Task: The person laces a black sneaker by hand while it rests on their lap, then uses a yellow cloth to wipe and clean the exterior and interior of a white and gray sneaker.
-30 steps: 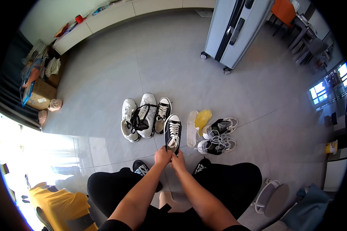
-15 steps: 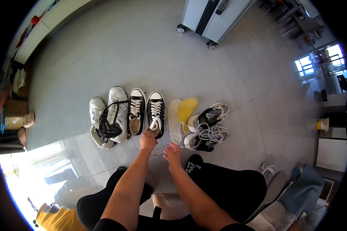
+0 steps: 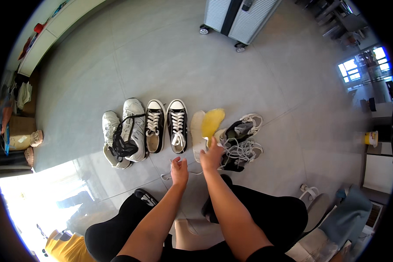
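My left hand point(image 3: 179, 172) hovers below the heel of the right black canvas sneaker point(image 3: 177, 124), fingers apart and loosely bent. A thin white lace point(image 3: 165, 176) loops beside it; whether it touches the fingers is unclear. My right hand point(image 3: 211, 157) is at the lower end of a yellow insole point(image 3: 212, 122), thumb and index finger apart, partly covering that end. Left of the yellow insole lies a cream insole point(image 3: 197, 131). Grey-and-black running shoes point(image 3: 242, 148) with loose laces lie on their sides just right of this hand. The other black canvas sneaker point(image 3: 154, 126) stands left of its mate.
White sneakers point(image 3: 133, 126) with a black strap or lace bundle point(image 3: 125, 146) stand at the row's left end. A silver suitcase point(image 3: 240, 19) on wheels is at the far side. My feet and knees flank the near floor. A sandal point(image 3: 309, 192) lies at right.
My left hand has left the right black sneaker's heel and come toward me, slightly right. My right hand has moved forward and right to the yellow insole. The white lace's loop has shifted left.
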The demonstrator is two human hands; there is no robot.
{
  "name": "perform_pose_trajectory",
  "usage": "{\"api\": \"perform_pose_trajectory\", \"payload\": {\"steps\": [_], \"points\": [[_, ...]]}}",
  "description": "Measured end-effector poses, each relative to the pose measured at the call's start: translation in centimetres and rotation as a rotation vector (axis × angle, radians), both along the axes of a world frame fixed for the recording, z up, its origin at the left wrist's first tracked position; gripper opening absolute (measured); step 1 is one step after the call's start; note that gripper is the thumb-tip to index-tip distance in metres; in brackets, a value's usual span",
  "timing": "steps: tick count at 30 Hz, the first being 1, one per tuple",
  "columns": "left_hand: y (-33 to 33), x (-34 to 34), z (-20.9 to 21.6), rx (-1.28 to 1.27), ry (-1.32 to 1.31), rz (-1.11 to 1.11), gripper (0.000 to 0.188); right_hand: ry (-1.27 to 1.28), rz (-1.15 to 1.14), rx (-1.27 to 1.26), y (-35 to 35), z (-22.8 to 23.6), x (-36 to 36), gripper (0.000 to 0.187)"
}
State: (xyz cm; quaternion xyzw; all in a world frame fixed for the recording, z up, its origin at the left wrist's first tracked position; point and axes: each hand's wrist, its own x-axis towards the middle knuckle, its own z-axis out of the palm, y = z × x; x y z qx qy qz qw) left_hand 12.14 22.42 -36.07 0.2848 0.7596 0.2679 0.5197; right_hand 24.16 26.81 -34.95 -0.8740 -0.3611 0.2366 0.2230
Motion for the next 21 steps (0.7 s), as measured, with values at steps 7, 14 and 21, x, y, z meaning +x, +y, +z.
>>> {"api": "perform_pose_trajectory", "payload": {"steps": [7,14,21], "points": [[2.0,1.6,5.3,-0.083,-0.357,-0.038,0.052,-0.137,0.207,0.047,0.1,1.6,1.1,0.018],[5.9,0.4,4.0,-0.308,-0.92,0.024,0.033,-0.033,0.468,0.202,-6.7,7.7,-3.2,0.015],[6.9,-3.5,7.8,-0.066,-0.889,0.137,0.025,-0.062,0.761,0.385,-13.9,9.2,-2.2,0.01]]}}
